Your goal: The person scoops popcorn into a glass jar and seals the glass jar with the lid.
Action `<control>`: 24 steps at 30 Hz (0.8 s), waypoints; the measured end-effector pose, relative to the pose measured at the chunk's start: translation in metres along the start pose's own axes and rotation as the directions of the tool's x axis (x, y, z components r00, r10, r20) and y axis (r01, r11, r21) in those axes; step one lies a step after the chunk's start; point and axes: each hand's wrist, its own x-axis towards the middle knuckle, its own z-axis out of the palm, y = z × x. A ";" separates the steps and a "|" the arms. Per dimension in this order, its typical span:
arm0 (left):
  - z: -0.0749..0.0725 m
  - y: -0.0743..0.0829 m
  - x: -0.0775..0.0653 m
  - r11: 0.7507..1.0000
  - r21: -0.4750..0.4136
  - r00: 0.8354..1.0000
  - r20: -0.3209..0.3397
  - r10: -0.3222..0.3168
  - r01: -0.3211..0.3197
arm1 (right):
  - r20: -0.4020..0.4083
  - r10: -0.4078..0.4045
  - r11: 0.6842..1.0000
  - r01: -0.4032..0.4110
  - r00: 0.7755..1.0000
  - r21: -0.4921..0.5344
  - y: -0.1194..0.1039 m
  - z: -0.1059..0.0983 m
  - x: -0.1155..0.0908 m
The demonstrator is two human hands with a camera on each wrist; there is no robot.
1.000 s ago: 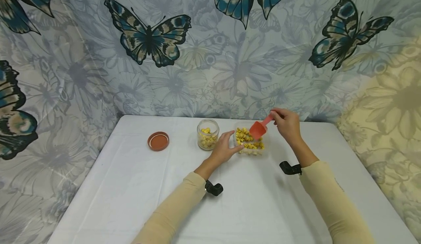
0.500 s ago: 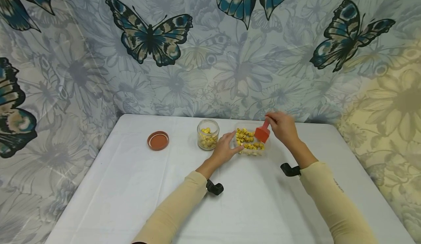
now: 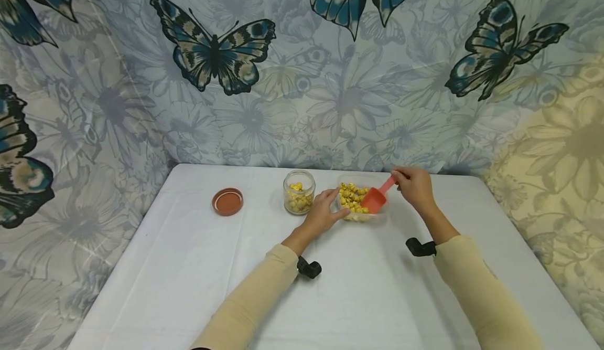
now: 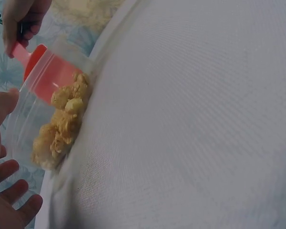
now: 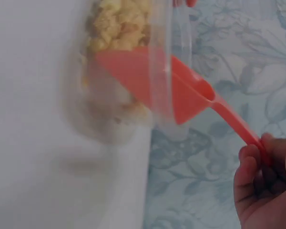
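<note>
Red scoop: pinched by right hand, dipped into popcorn
Clear tub: popcorn inside, left hand spread loosely against its side

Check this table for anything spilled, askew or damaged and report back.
Nothing stands out. The glass jar stands upright, the brown lid lies flat apart from it, and I see no spilled popcorn. The red scoop slants only because the right hand holds it.
</note>
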 end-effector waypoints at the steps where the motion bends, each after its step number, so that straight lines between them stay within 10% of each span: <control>1: 0.000 0.000 0.000 1.000 0.002 1.000 0.000 0.000 0.000 | -0.017 0.048 0.998 -0.047 0.999 0.043 0.004 0.002 -0.003; 9: 0.001 0.002 0.000 0.999 0.032 1.000 0.010 -0.004 0.004 | -0.039 0.459 0.809 -0.399 0.888 0.431 0.019 0.027 -0.029; 19: 0.002 0.001 0.003 0.999 0.037 1.000 0.013 -0.009 0.009 | 0.131 0.512 0.733 -0.511 0.849 0.450 0.013 0.025 -0.036; 24: 0.002 -0.001 0.005 0.999 0.049 1.000 0.000 -0.006 0.006 | 0.183 0.560 0.646 -0.564 0.808 0.514 0.009 0.025 -0.032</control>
